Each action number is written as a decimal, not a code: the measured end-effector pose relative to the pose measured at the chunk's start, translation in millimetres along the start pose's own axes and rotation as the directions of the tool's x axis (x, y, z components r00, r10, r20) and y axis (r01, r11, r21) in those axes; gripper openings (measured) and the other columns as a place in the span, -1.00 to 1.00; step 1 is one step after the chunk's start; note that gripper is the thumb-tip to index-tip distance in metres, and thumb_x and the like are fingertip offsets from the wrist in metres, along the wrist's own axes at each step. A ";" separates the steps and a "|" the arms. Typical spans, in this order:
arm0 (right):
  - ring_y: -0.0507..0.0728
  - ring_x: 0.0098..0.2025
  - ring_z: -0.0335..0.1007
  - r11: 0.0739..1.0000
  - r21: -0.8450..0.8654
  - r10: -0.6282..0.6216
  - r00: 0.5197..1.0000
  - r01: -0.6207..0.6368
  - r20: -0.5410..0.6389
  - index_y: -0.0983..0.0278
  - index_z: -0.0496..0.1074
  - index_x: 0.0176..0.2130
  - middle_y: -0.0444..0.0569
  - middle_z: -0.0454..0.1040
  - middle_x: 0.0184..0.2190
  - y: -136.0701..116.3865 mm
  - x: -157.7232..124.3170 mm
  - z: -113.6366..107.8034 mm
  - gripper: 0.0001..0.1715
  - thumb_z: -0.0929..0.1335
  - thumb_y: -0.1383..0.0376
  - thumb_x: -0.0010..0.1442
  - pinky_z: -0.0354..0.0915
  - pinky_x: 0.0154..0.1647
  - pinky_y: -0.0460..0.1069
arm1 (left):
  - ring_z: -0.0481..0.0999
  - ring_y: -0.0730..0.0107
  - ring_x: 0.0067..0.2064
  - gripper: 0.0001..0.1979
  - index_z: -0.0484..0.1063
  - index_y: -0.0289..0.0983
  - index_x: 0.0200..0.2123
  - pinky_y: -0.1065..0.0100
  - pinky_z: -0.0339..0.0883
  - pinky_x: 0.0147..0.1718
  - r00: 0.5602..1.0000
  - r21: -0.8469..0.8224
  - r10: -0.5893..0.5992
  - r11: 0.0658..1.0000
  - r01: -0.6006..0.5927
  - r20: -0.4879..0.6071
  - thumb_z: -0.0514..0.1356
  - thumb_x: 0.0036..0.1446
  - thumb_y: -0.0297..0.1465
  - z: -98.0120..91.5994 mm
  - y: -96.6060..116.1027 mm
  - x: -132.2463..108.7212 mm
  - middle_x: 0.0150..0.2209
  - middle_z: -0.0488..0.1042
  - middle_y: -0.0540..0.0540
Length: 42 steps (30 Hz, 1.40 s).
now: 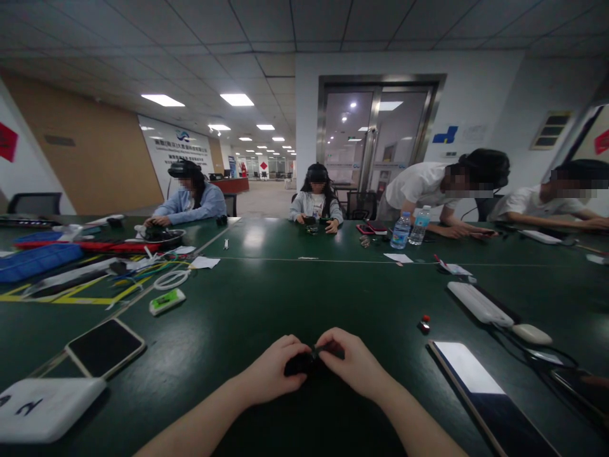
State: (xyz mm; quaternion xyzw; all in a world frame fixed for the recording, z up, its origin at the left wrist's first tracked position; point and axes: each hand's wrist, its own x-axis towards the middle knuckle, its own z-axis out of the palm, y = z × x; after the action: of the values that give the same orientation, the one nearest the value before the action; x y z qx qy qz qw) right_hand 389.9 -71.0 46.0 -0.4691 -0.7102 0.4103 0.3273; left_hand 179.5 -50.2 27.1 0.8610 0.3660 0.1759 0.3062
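Observation:
In front of me, just above the green table, my left hand is closed around a small black object. The object is dark and partly covered by my fingers, so its kind does not show. My right hand meets it from the right, thumb and forefinger pinched together at the object's near end. What lies between those two fingertips is too small to make out. Both hands are close together at the lower middle of the view.
To the left lie a phone, a white box, a green-and-white packet and a coiled white cable. At right are a large phone, a small red-and-black item and a white power strip. Several people sit or lean opposite.

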 end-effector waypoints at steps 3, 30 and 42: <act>0.07 -0.29 0.35 0.940 0.335 0.066 0.998 -0.057 -0.016 0.26 0.40 -0.32 -0.11 0.42 -0.35 0.9 3.4 -2.7 -0.83 0.40 0.27 0.01 0.27 -0.21 0.01 | 0.33 0.32 -0.07 -0.61 0.36 -0.15 -0.05 0.29 0.23 -0.05 1.000 0.000 -0.009 1.000 0.009 -0.005 0.18 -0.02 -0.40 0.3 -0.9 -0.4 -0.10 0.33 -0.06; 0.08 -0.19 0.44 0.637 0.771 0.153 0.981 -0.006 -0.118 0.26 0.49 -0.24 -0.05 0.52 -0.23 5.6 3.8 -13.2 -0.59 0.53 0.35 -0.18 0.30 -0.03 0.04 | 0.32 0.31 -0.06 -0.59 0.35 -0.15 -0.04 0.28 0.22 -0.03 1.000 -0.019 0.000 1.000 0.000 -0.003 0.19 -0.02 -0.42 0.2 -2.9 -0.5 -0.09 0.33 -0.07; 0.00 -0.41 0.44 0.601 0.798 0.190 0.978 -0.047 -0.085 0.24 0.45 -0.24 -0.13 0.52 -0.38 2.8 2.3 -12.6 -0.56 0.54 0.27 -0.18 0.35 -0.24 -0.01 | 0.33 0.33 -0.07 -0.59 0.35 -0.16 -0.03 0.28 0.22 -0.03 1.000 -0.012 0.008 1.000 -0.008 -0.013 0.19 -0.02 -0.43 1.9 -4.6 0.2 -0.10 0.33 -0.07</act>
State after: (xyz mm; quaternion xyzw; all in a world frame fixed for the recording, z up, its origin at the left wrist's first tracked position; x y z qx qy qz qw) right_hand 400.9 -64.7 49.3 -0.3538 -0.3937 0.6633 0.5290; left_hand 178.2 -48.3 22.7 0.8594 0.3633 0.1851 0.3085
